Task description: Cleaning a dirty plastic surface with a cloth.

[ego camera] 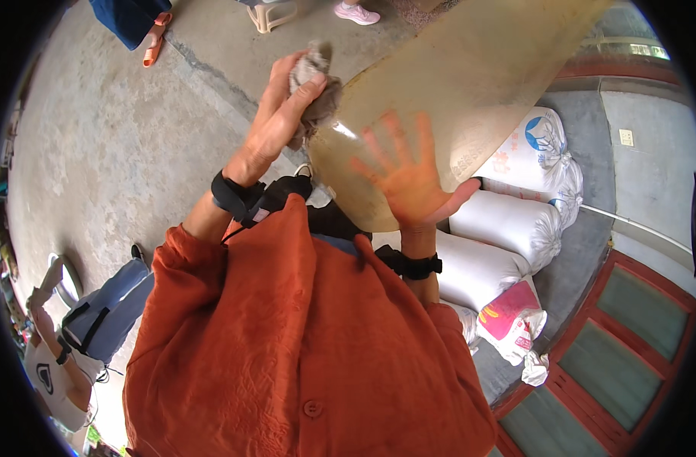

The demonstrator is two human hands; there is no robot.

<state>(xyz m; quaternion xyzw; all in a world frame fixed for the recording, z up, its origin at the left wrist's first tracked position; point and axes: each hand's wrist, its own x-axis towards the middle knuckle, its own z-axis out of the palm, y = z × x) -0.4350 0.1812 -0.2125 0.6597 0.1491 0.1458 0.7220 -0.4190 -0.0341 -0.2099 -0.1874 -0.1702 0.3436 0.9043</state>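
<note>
A large translucent yellowish sheet (439,74) with a curved edge spreads before me, marked by stains and a bright glare. At its left rim my left hand (282,105) grips a crumpled grey cloth (314,71), which meets the edge there. My right hand (413,183) shows through the sheet from its far side, palm towards me and fingers spread wide. Its thumb sticks out past the sheet's lower right edge. Whether the right palm presses on the sheet or bears its weight, I cannot tell.
White stuffed sacks (496,228) lie along the wall at right, above a red-framed glass door (622,343). On the concrete floor (96,131), a person in orange sandals (154,48) is near a plastic stool (271,16). Another person (68,371) is at lower left.
</note>
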